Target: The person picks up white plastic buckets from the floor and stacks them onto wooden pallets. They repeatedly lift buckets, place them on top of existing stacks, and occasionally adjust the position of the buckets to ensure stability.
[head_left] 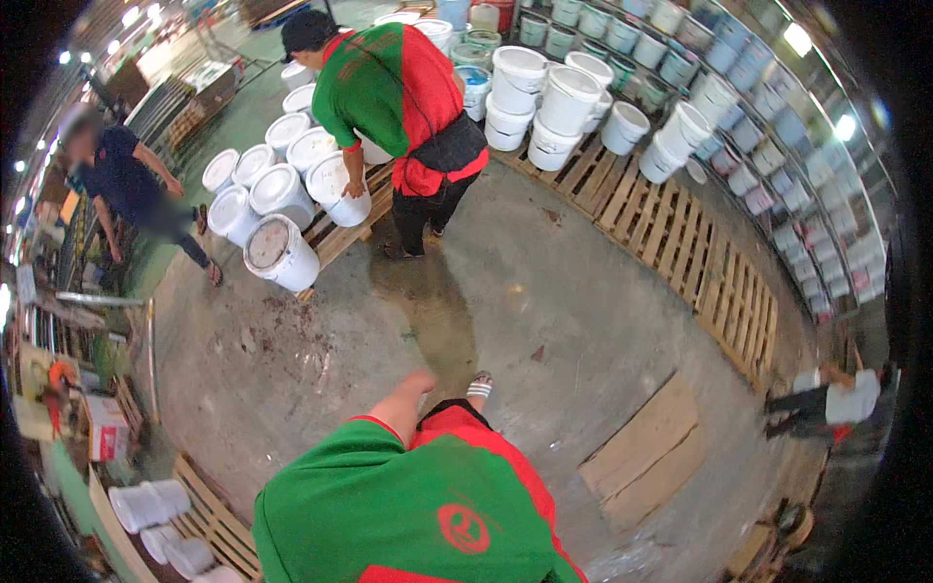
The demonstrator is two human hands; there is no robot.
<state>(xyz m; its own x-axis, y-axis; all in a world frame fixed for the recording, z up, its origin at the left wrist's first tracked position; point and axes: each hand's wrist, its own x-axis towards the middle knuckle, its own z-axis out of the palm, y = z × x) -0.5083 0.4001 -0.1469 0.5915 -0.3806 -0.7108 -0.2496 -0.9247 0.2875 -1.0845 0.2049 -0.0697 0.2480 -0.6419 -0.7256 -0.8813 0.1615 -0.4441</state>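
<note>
My left hand (pixel 420 381) hangs in front of my green and red shirt, above the concrete floor. It is smeared by motion, so its fingers cannot be made out, and no object shows in it. My right hand is out of the picture. Farther ahead, a co-worker (pixel 394 97) in a green and red shirt bends over white lidded buckets (pixel 282 194) grouped on a wooden pallet (pixel 335 245). That person's hand touches the side of one bucket (pixel 335 194). A bucket with a dirty brownish lid (pixel 280 255) stands at the group's near corner.
Slatted pallets (pixel 671 233) run along the right, with stacked white buckets (pixel 564 102) at their far end. Shelves of pails (pixel 748 126) stand behind. Flat cardboard (pixel 646 452) lies at right. Another person (pixel 136 175) walks at far left; pails (pixel 151 505) lie lower left.
</note>
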